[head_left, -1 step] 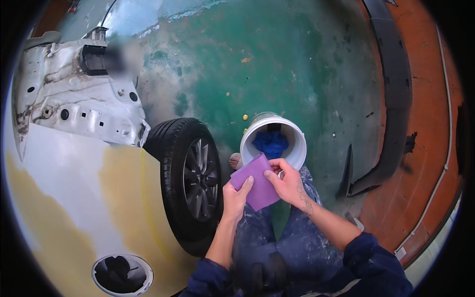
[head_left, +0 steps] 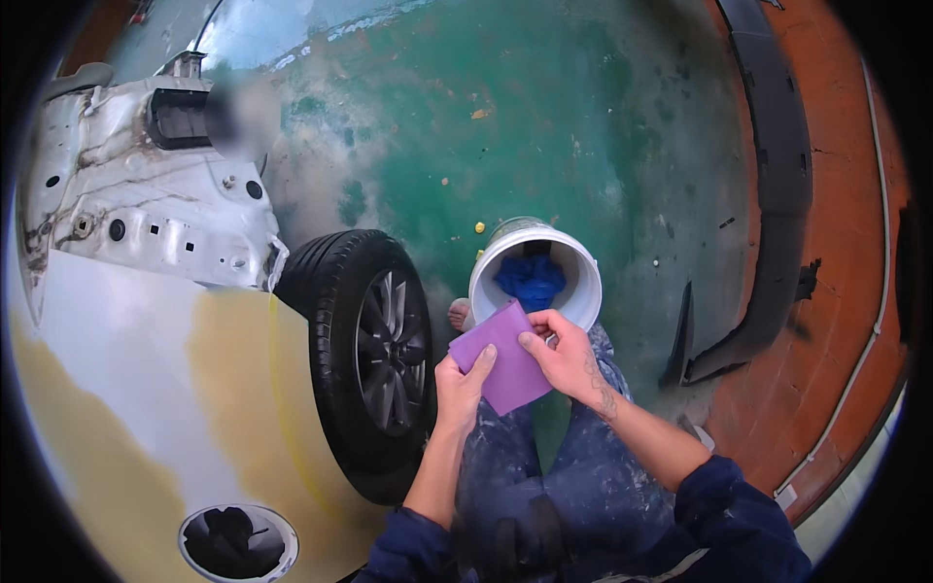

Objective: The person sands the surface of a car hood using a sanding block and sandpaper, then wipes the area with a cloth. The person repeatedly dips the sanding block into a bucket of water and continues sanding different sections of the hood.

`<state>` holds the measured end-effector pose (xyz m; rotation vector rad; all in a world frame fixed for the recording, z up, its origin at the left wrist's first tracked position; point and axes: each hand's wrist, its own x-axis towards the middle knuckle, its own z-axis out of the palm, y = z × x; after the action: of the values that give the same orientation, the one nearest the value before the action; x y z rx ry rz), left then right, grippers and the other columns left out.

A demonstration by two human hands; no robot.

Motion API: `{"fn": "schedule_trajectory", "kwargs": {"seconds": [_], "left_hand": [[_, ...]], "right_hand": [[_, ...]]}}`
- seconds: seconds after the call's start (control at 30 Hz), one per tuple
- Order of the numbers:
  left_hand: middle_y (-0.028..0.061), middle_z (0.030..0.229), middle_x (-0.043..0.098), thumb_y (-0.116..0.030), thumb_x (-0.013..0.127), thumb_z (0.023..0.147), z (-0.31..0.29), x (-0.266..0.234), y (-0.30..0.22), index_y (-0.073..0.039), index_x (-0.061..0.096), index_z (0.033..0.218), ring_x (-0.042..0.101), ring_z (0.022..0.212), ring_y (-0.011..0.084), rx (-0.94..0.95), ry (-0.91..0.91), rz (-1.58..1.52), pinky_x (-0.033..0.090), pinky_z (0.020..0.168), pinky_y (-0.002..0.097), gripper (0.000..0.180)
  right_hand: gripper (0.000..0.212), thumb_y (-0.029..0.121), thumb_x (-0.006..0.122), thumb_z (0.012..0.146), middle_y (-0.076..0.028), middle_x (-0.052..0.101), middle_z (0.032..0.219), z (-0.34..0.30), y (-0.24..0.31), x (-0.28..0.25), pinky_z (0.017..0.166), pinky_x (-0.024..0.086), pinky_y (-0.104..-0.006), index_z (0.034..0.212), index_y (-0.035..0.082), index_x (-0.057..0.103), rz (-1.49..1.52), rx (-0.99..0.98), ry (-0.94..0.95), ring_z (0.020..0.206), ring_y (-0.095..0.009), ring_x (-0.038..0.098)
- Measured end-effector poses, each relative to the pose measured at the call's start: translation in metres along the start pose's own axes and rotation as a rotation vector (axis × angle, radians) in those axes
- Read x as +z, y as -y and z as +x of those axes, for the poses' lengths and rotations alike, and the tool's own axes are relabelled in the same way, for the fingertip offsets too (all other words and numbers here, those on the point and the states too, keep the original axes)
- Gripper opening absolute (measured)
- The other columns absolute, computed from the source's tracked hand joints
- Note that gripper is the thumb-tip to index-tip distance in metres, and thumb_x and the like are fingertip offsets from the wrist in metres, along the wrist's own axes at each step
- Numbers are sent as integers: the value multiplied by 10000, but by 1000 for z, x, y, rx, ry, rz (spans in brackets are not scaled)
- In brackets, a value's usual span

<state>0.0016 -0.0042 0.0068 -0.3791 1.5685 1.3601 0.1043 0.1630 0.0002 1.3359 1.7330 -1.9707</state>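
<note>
Between my two hands is a folded sheet of purple sandpaper (head_left: 505,361), held over my lap. My left hand (head_left: 461,391) grips its left edge, thumb lying on top and the other fingers out of sight underneath. At the upper right edge my right hand (head_left: 562,356) pinches the sheet between thumb and curled fingers. Just beyond the sandpaper, a white bucket (head_left: 586,275) is tilted with its mouth toward me. Crumpled blue material (head_left: 531,282) lies inside it; its kind is unclear.
On the left is a car body panel (head_left: 136,321) with tan patches and a round opening (head_left: 239,542). The wheel (head_left: 374,360) stands close to my left arm. A long dark trim piece (head_left: 782,175) lies on the right. A yellow bit (head_left: 479,227) is on the green floor (head_left: 544,126).
The car panel and wheel sit slightly further left in the view. My hands keep nearly the same grip on the sandpaper.
</note>
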Motion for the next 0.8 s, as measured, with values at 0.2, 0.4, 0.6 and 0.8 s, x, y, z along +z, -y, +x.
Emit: {"fn": "schedule_trajectory", "kwargs": {"seconds": [0.2, 0.4, 0.6, 0.8], "left_hand": [[72, 1196, 737, -265, 722, 1064, 56, 23, 37, 1, 654, 1296, 698, 1049, 137, -47, -17, -214, 560, 945, 323, 360], [75, 1187, 736, -280, 716, 1070, 60, 24, 51, 12, 661, 1282, 692, 1048, 135, -76, -59, -201, 560, 930, 313, 365], [75, 1179, 735, -283, 721, 1068, 63, 25, 50, 29, 663, 1280, 687, 1037, 135, -100, -23, -199, 559, 923, 311, 382], [70, 1155, 739, -283, 719, 1069, 66, 15, 66, 36, 679, 1259, 683, 1021, 127, -114, 5, -100, 557, 914, 302, 374]], "right_hand": [[157, 78, 730, 1010, -15, 690, 931, 43, -40, -4, 771, 532, -251, 1123, -9, 665, 298, 91, -50, 853, -61, 615], [130, 91, 705, 1037, -4, 692, 927, 46, -64, -4, 730, 530, -248, 1111, -11, 669, 387, 108, -20, 822, -50, 622], [202, 151, 672, 1076, 11, 692, 834, 53, -64, -14, 667, 492, -239, 991, -26, 717, 302, 130, -30, 765, -38, 597], [265, 192, 651, 1089, 47, 610, 750, 57, -82, -17, 600, 430, -263, 927, -13, 701, 290, 87, -27, 683, -33, 497]]}}
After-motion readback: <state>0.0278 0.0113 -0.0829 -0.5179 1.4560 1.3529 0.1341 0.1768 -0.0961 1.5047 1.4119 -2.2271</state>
